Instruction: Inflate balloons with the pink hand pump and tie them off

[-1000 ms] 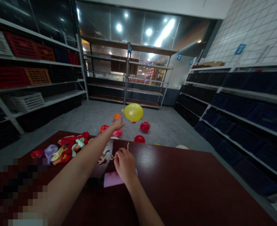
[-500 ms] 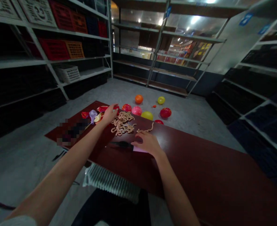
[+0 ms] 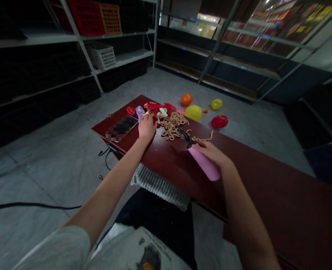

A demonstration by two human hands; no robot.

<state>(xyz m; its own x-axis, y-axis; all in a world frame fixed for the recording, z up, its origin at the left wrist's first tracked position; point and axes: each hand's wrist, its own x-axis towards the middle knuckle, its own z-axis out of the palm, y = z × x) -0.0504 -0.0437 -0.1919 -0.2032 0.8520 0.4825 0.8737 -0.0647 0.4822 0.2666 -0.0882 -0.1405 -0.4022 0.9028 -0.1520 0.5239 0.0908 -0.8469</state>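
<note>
My right hand (image 3: 211,153) is wrapped round a pink tapered tube (image 3: 205,165) with a black looped end (image 3: 185,137), held tilted over the table. Its black end reaches toward a heap of tan twisted cord (image 3: 173,125). My left hand (image 3: 147,127) rests palm down at the near edge of a pile of limp balloons (image 3: 164,109), mostly red with some pale green. Its fingers are stretched out, partly hidden among the balloons. A limp lilac balloon (image 3: 139,112) lies just left of it. One loose piece of cord (image 3: 204,138) lies beyond my right hand.
A partly blurred phone (image 3: 122,129) lies at the left of the dark red table (image 3: 267,183). Inflated balloons, including a yellow one (image 3: 194,112) and a red one (image 3: 219,121), sit on the floor beyond. Shelving (image 3: 233,62) stands behind; a black cable (image 3: 33,205) crosses the floor.
My right hand has taken hold of the pink tube and raised it off the table. My left hand has drawn back toward me along the balloons. The view has tipped down.
</note>
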